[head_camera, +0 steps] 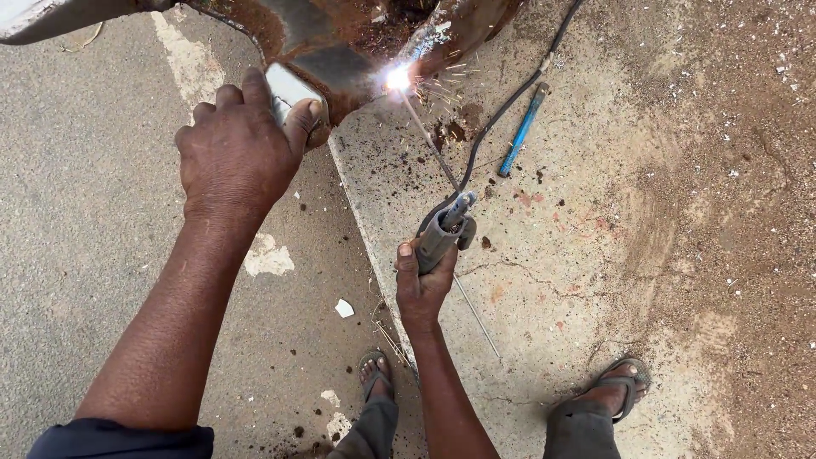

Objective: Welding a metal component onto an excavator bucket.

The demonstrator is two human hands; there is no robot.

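My left hand (236, 149) grips a small shiny metal piece (287, 92) and presses it against the rusty metal body (340, 34) at the top. My right hand (422, 285) is closed on a grey electrode holder (444, 231). A thin welding rod (429, 140) runs from the holder up to a bright arc (397, 78) with sparks on the rusty metal. A black cable (510, 102) leaves the holder toward the upper right.
A blue-handled tool (520, 132) lies on the concrete slab (544, 255). A spare rod (476, 316) lies by the slab edge. My feet in sandals (374, 374) (616, 387) stand below. Asphalt (76, 221) is left, dirt (748, 212) right.
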